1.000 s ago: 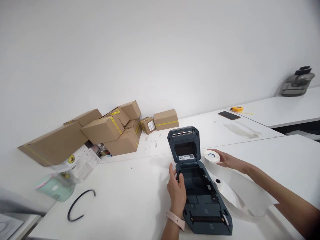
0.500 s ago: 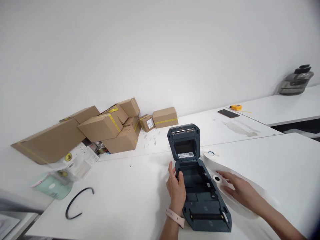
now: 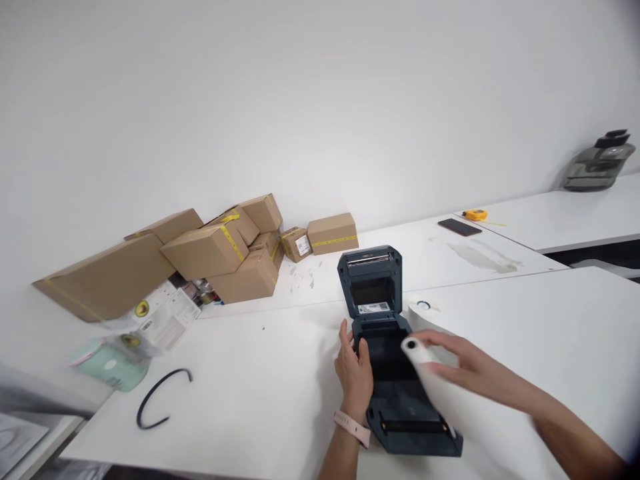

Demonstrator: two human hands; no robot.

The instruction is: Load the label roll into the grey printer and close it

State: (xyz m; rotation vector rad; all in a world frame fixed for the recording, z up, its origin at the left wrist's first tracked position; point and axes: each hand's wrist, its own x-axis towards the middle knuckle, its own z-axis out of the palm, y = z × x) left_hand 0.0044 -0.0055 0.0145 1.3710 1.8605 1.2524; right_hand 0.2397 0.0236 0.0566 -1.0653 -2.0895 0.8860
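A dark label printer [image 3: 400, 400] lies on the white table with its lid [image 3: 370, 280] raised at the far end. My left hand [image 3: 354, 367] grips the printer's left side, thumb over the rim and fingers outside. Between the thumb and fingers of my right hand [image 3: 465, 363] is a white paper roll [image 3: 419, 350], its dark core facing left. The roll is over the right part of the open bay, and its loose paper trails toward the front, blurred. Whether the roll touches the printer, I cannot tell. Another white roll [image 3: 424, 307] lies beyond my right hand.
Cardboard boxes [image 3: 240, 273] are piled at the back left, beside plastic-wrapped items [image 3: 163, 317] and a green pouch [image 3: 113, 363]. A black curved band [image 3: 150, 400] lies front left. Farther right are a phone [image 3: 460, 227], a yellow tape measure [image 3: 475, 215] and a bottle [image 3: 597, 163].
My right hand has closed on the paper roll and lifted it leftward from beside the printer to over its bay. My left hand keeps its grip on the printer.
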